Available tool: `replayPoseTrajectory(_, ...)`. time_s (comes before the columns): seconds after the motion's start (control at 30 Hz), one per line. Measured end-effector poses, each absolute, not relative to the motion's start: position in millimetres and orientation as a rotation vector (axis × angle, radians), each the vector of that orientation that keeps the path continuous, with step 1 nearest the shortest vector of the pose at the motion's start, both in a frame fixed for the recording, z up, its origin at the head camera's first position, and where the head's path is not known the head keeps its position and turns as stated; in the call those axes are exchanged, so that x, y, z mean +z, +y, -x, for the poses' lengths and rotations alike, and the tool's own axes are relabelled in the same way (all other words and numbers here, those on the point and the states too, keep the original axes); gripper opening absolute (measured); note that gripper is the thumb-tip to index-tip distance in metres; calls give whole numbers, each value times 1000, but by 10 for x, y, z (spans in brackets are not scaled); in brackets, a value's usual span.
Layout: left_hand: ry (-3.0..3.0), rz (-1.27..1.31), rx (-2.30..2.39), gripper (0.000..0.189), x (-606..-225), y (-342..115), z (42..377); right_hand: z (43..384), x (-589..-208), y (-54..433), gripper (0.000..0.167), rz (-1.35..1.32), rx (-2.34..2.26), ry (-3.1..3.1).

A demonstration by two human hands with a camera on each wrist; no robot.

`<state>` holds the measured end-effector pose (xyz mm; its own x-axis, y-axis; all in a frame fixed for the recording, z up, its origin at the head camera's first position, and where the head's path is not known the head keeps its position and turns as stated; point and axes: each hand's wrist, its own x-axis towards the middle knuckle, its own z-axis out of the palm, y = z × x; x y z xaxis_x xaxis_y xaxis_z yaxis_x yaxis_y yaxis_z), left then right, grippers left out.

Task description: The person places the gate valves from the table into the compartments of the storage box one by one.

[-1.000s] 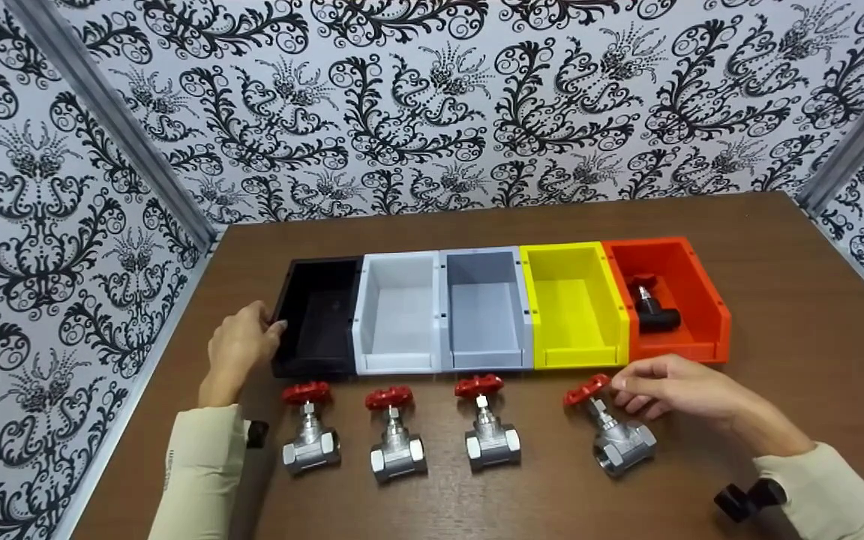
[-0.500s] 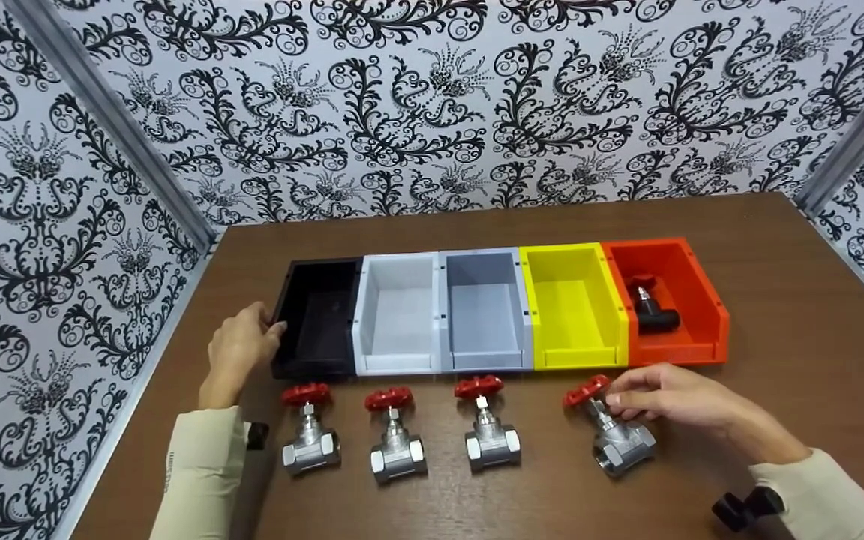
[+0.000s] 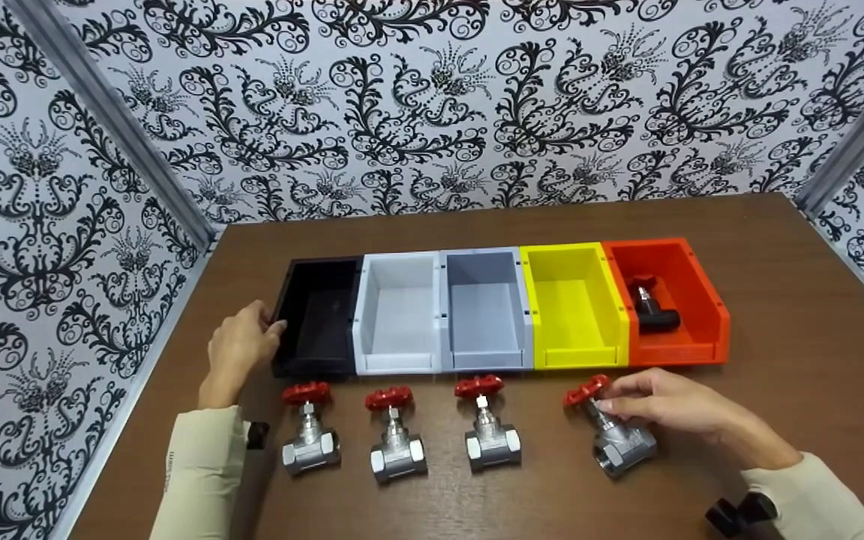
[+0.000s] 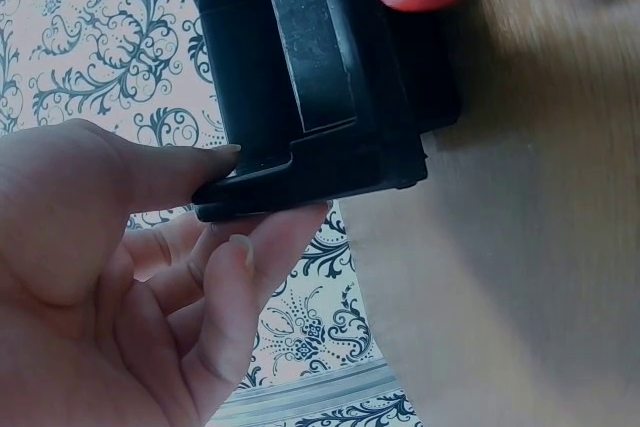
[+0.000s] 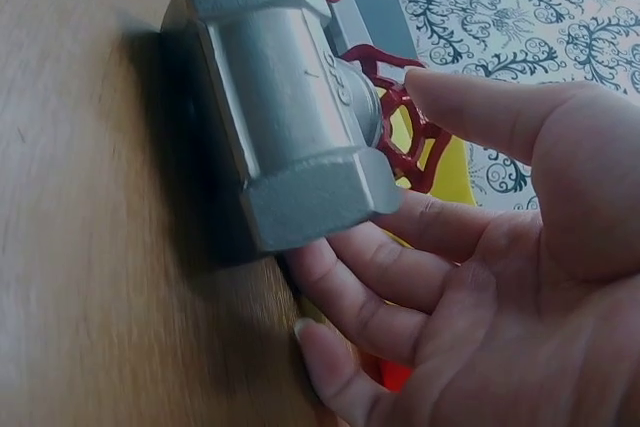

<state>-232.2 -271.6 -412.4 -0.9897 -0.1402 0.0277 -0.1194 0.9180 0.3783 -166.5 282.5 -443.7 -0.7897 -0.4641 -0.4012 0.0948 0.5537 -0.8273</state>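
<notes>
My left hand (image 3: 241, 343) holds the near side wall of the black bin (image 3: 321, 319), thumb inside it and fingers outside, as the left wrist view also shows. My right hand (image 3: 691, 409) is at the rightmost gate valve (image 3: 625, 444), a steel body with a red handwheel (image 3: 586, 391). The valve lies tilted on the table. In the right wrist view the thumb (image 5: 490, 107) reaches by the handwheel, and loosely bent fingers (image 5: 375, 292) pass behind the steel body (image 5: 285, 92), their tips partly hidden.
Three similar valves lie in a row to the left: one (image 3: 310, 435), another (image 3: 396, 442) and a third (image 3: 490, 431). Joined to the black bin are white (image 3: 402, 315), grey (image 3: 484, 315), yellow (image 3: 573, 311) and red bins (image 3: 694, 300). A black-bodied valve (image 3: 655, 315) lies in the red one.
My right hand has moved slightly left and down, from beside the red handwheel to the stem of the rightmost valve. The left hand and the valves have stayed put.
</notes>
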Motion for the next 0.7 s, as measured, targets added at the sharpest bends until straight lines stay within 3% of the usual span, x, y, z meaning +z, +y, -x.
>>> replayPoseTrajectory(0.7, -3013, -217, -625, 27, -4135, -2716, 2310, 1605, -4518, 2676, 31, 302, -1247, 2237)
